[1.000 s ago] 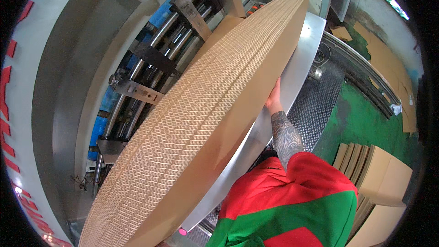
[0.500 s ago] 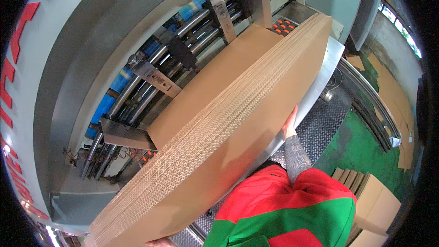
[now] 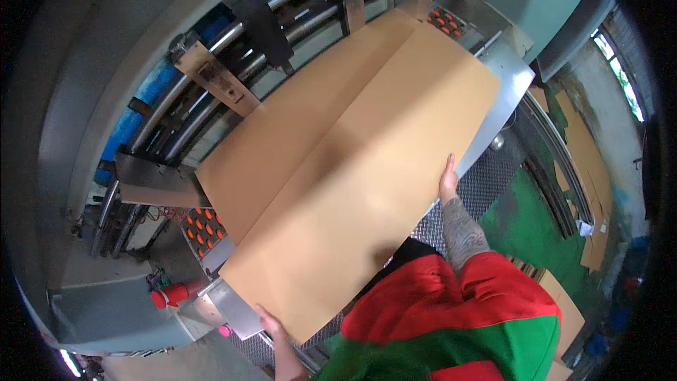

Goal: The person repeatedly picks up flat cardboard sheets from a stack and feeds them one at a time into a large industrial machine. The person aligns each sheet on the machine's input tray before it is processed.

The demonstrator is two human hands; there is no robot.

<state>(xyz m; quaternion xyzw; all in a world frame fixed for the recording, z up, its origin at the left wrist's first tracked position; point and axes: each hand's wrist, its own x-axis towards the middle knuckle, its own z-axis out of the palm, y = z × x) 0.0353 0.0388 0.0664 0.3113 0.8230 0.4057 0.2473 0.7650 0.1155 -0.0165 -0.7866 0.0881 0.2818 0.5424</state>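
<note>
Cardboard sheet (image 3: 367, 148): we're having it down between our hands, overlapping the far sheet (image 3: 303, 109) beyond them.
Right hand (image 3: 448, 183): we're grasping its near edge.
Left hand (image 3: 269, 323): we're grasping its left end.
Release: not happening yet.

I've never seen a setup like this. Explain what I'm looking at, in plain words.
There is no robot here: the two bare hands belong to the person wearing the camera. It sits on their head, looking down, and its very wide lens bends straight edges. The left hand and right hand are at the edges of a big brown cardboard piece; how firmly they grip does not show. Another cardboard face shows beyond it, beside a machine with metal bars. A metal surface shows past the cardboard's right end.
</note>
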